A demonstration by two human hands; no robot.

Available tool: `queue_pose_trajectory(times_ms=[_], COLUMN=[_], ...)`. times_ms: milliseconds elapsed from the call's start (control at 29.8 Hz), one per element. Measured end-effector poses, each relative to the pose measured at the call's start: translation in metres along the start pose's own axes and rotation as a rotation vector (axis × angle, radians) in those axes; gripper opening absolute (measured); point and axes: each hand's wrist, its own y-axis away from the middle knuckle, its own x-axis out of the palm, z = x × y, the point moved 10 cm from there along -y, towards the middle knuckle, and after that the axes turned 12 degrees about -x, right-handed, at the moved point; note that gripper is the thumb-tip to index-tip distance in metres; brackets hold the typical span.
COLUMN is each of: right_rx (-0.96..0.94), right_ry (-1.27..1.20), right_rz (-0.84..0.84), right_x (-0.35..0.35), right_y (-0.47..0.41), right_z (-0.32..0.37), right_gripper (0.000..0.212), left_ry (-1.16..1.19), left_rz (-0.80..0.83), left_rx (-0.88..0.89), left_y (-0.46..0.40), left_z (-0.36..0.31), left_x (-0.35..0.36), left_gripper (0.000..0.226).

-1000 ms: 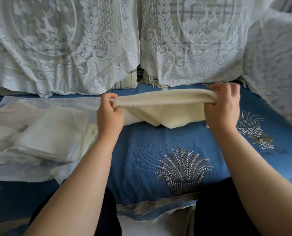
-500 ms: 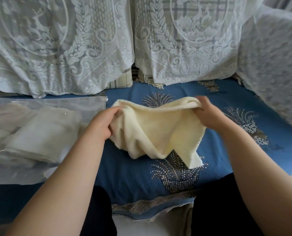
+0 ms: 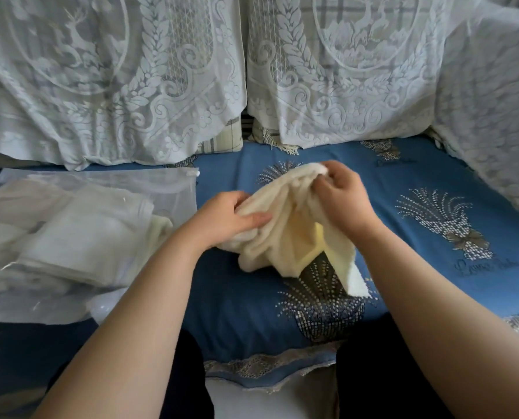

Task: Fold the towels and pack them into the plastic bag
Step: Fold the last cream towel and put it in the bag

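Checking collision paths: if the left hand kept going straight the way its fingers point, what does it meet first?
The left hand points rightward across the cream towel it grips; next in line looks like the right hand, though depth is unclear.

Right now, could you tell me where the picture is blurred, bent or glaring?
Head view: right hand and towel slightly motion-blurred; wide lens bows the lace covers at the edges; soft daylight, faint glare on the plastic bag.

Bare forearms without sleeves; dark, possibly black trousers (image 3: pixel 188 385) cover the legs.
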Motion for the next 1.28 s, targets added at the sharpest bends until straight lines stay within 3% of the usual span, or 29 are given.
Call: queue_pose_trajectory(times_ms=[101, 201, 302, 369, 470, 571, 638, 705, 772, 839, 906, 1041, 1108, 1175, 1242, 1276], right_rx=[0.056, 0.135, 0.191, 0.207, 0.246, 0.295, 0.254, 0.171, 0.016, -0.166, -0.220, -0.163, -0.041, 0.070, 0.110, 0.092], right_ry=[-0.107, -0.216, -0.301, -0.348, -0.527, -0.358, -0.133, -0.025, 0.095, 0.247, 0.202, 0.018, -0.269, -0.500, -0.493, -0.424], right_rz=[-0.234, -0.413, -0.376, -0.176, 0.467, 1.181, 1.311, 1.125, 0.771, 0.532, 0.441, 0.229, 0.236, 0.428, 0.649, 0.682], right_x=[-0.026, -0.050, -0.054, -0.039, 0.017, 0.060, 0.073, 0.081, 0.072, 0.059, 0.054, 0.033, 0.033, 0.044, 0.054, 0.055], right_y=[-0.002, -0.003, -0.007, -0.008, 0.018, 0.086, 0.104, 0.092, 0.068, 0.057, 0.055, 0.042, 0.036, 0.040, 0.050, 0.050], right_z=[-0.011, -0.025, -0.030, -0.025, -0.005, 0.006, -0.003, 0.002, 0.016, 0.035, 0.043, 0.036, 0.027, 0.021, 0.017, 0.015], right_gripper=[0.015, 0.012, 0.014, 0.015, 0.009, 0.046, 0.058, 0.045, 0.021, 0.017, 0.012, 0.007, 0.011, 0.032, 0.053, 0.056], left_ry=[-0.123, -0.347, -0.502, -0.547, -0.553, -0.212, 0.113, 0.207, 0.265, 0.439, 0.515, 0.245, 0.137, 0.128, 0.144, 0.137], left_rz=[0.005, -0.146, -0.248, -0.326, -0.364, -0.310, -0.329, -0.483, -0.533, -0.341, -0.066, 0.245, 0.199, 0.093, 0.038, 0.032], left_rx=[-0.068, -0.137, -0.255, -0.331, -0.462, -0.491, -0.347, -0.102, 0.070, 0.141, 0.159, 0.163, 0.117, 0.119, 0.149, 0.161], left_y=[-0.004, -0.008, -0.012, -0.014, -0.013, -0.018, -0.020, -0.011, -0.001, -0.001, 0.000, 0.021, 0.022, 0.020, 0.018, 0.018], left_z=[0.019, 0.040, 0.060, 0.067, 0.073, 0.074, 0.061, 0.037, 0.019, 0.009, -0.003, -0.019, -0.016, -0.016, -0.017, -0.018], left_x=[-0.012, -0.037, -0.051, -0.059, -0.060, -0.050, -0.049, -0.064, -0.069, -0.054, -0.025, 0.033, 0.040, 0.031, 0.022, 0.020], left_gripper=[0.031, 0.030, 0.028, 0.033, 0.052, 0.053, 0.038, 0.028, 0.030, 0.027, 0.031, 0.063, 0.046, 0.029, 0.016, 0.015])
